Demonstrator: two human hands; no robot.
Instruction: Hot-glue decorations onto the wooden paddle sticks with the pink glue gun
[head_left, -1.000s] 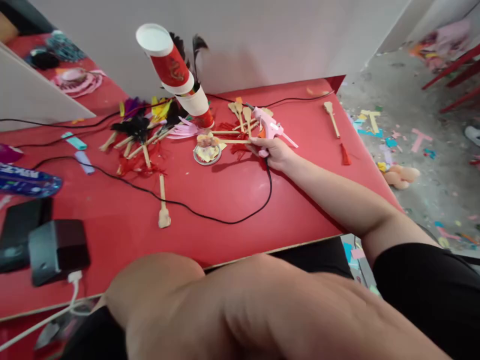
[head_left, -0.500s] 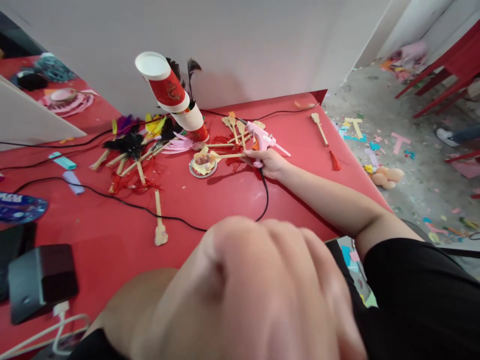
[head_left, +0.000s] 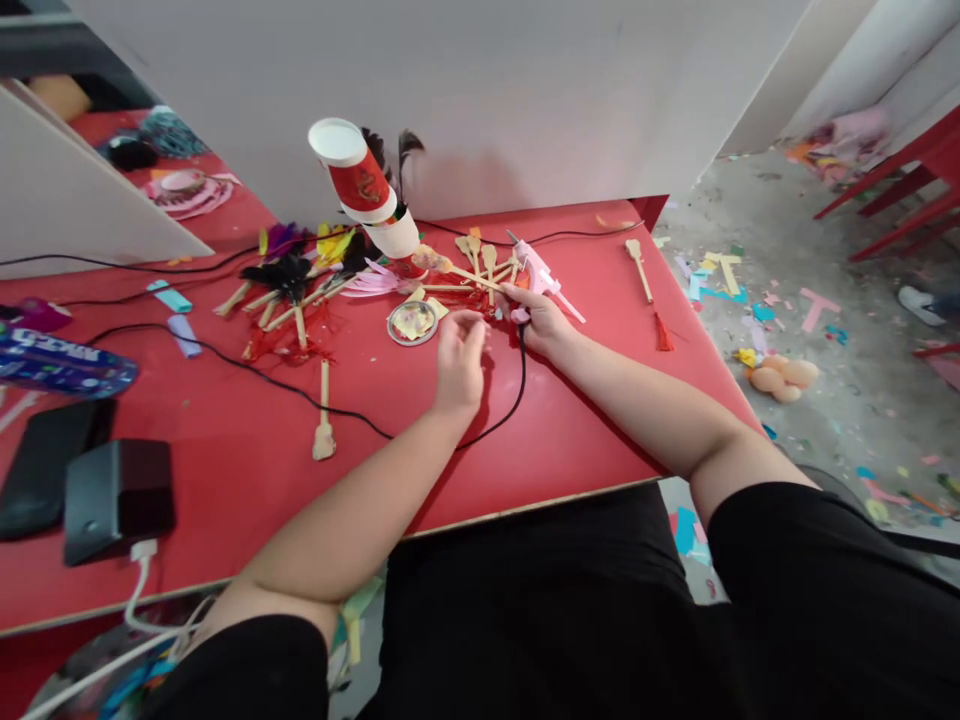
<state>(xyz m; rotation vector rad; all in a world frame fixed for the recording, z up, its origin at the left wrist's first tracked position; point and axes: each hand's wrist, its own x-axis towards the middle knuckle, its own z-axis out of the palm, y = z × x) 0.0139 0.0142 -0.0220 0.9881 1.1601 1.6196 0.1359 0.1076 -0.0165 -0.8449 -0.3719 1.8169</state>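
Observation:
My right hand (head_left: 534,318) is closed around a pink hot glue gun (head_left: 541,270) and also grips a small wooden stick (head_left: 474,276). The stick points left, its wide, stained end reaching the base of the stacked paper cups (head_left: 361,185). My left hand (head_left: 460,355) hovers over the table, fingers loosely bent and apart, with nothing visible in them. Just left of its fingertips sits a small round dish (head_left: 410,343) with yellowish pieces in it. Several wooden sticks with red tassels (head_left: 489,258) lie behind my right hand, partly hidden by it.
A black cord (head_left: 277,385) crosses the red table (head_left: 247,480). Feathered sticks (head_left: 289,290) lie in a pile at the left. One tasselled stick (head_left: 641,272) lies at the right, another stick (head_left: 324,420) nearer me. A black device (head_left: 120,500) stands at left; paper scraps litter the floor.
My left hand has moved from close before the camera down and forward to the dish, its fingers loosening. The stick in my right hand has risen off the dish toward the cups.

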